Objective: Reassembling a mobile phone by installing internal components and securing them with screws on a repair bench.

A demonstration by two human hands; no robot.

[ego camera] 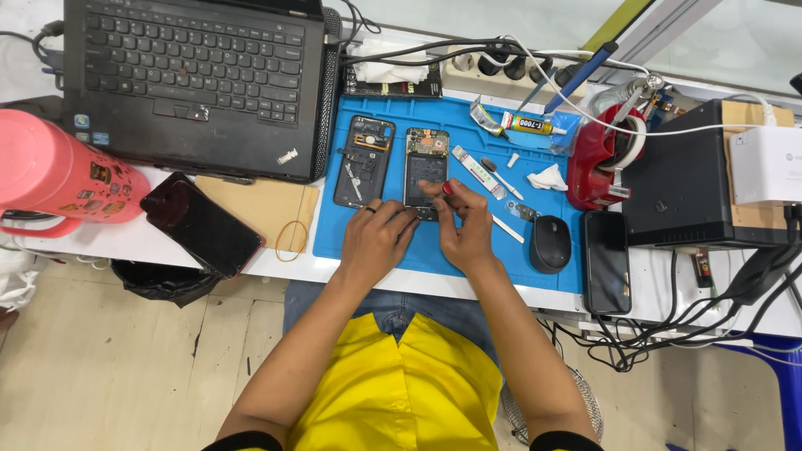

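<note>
Two hands — left hand (374, 238), right hand (464, 225) — pinching opened phone (426, 169); long axis pointing away from person.

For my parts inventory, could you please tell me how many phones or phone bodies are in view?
4: two opened ones side by side on the blue mat, one dark phone left of the mat, one right of the mouse. Others may be hidden.
</note>
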